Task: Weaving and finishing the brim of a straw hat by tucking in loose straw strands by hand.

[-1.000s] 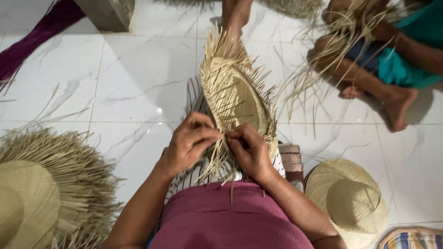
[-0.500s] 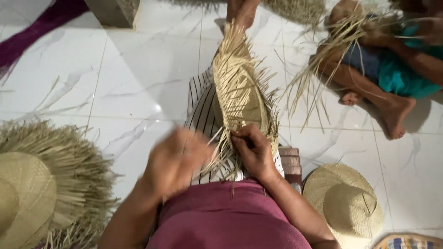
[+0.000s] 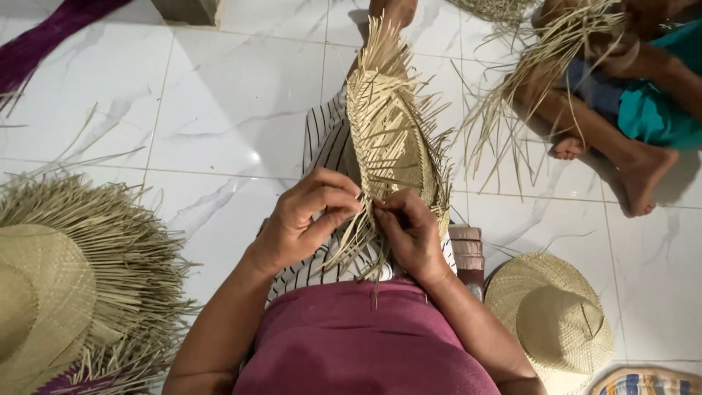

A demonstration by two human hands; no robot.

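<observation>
Lap: a maroon top (image 3: 358,344) fills the near middle, with a black-and-white striped cloth (image 3: 329,146) running from it along the leg toward the far side.
Left hand (image 3: 303,219): fingers curled, fingertips pinched on loose straw strands at the near edge of the unfinished straw hat (image 3: 391,139).
Right hand (image 3: 409,234): also curled shut, thumb and fingers gripping strands of the same edge, touching the left fingertips.
Unfinished straw hat: held on edge over the striped lap, centre of the scene, loose strands fanning out near and far.
Near left: a large straw hat with a long frayed fringe (image 3: 66,285) lies on the white tiled floor (image 3: 219,110).
Near right: a finished straw hat (image 3: 552,318) on the floor, beside a small stack of pinkish blocks (image 3: 466,249); a striped cloth corner (image 3: 643,382) shows at the bottom edge.
Far right: another person in a teal garment (image 3: 651,110), bare feet on the tiles, holding a bundle of straw (image 3: 526,80).
Far left: a purple cloth (image 3: 44,44).
</observation>
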